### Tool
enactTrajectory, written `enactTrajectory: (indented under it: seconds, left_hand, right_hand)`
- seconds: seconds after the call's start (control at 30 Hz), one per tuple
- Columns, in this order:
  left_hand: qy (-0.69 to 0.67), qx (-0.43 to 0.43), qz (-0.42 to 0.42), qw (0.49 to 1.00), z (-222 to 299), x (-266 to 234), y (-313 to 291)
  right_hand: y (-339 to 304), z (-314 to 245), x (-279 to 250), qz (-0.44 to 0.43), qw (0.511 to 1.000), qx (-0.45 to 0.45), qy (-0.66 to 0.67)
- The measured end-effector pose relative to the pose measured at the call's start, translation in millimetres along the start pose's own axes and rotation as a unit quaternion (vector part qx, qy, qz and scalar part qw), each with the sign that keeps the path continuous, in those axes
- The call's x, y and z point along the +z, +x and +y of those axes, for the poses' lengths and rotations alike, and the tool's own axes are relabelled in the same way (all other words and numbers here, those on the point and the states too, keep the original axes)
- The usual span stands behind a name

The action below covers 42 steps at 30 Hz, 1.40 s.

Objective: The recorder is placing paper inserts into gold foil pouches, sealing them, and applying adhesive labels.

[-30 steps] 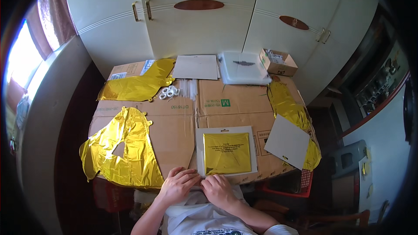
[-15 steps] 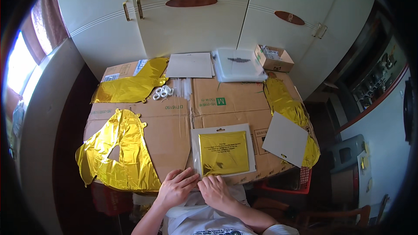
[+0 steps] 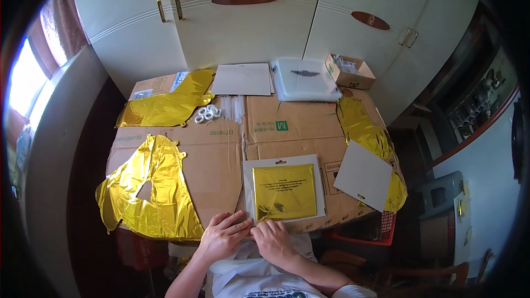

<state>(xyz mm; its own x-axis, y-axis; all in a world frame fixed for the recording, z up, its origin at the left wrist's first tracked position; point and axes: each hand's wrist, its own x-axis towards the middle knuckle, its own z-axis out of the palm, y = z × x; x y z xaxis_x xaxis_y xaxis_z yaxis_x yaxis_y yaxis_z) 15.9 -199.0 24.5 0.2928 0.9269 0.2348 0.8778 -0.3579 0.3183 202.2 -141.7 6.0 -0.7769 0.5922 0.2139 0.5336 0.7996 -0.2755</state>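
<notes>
At the table's near edge lies a clear plastic bag [image 3: 249,187] holding a white card [image 3: 280,161] and a folded gold foil balloon [image 3: 284,193]. My left hand [image 3: 223,237] is at the bag's lower left corner, fingers bent and drawn together, thumb hidden. Right beside it, my right hand [image 3: 274,241] has its fingers curled over the bag's lower edge in a pinch. A flat gold foil balloon [image 3: 171,187] spreads out to the left of my hands. Farther right, a loose white card [image 3: 363,175] rests tilted on another gold foil balloon [image 3: 358,121].
Flattened cardboard [image 3: 298,116] covers the table. Along the back are a gold foil balloon [image 3: 165,109], white ribbon rolls [image 3: 207,113], clear straws [image 3: 234,109], white cards [image 3: 242,79], a stack of plastic bags [image 3: 306,85] and a small box [image 3: 353,77]. A red basket [image 3: 388,226] stands below the right edge.
The view has shifted very slightly. Both hands stay at the lower edge of the bag with almost the same grip.
</notes>
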Motion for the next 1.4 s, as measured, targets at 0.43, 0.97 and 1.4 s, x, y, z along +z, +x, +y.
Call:
enactTrajectory:
  seconds: [0.43,0.97,1.4]
  left_hand:
    - [0.014,-0.002,0.026,1.0,0,8,-3]
    - [0.058,0.008,0.09,0.994,15,14,2]
    - [0.047,0.045,0.121,0.991,14,19,-3]
  right_hand:
    - [-69,81,-39,0.197,0.945,0.09,0.246]
    - [-208,144,-87,0.386,0.766,0.269,0.438]
    - [-93,121,-64,0.057,0.994,-0.006,-0.097]
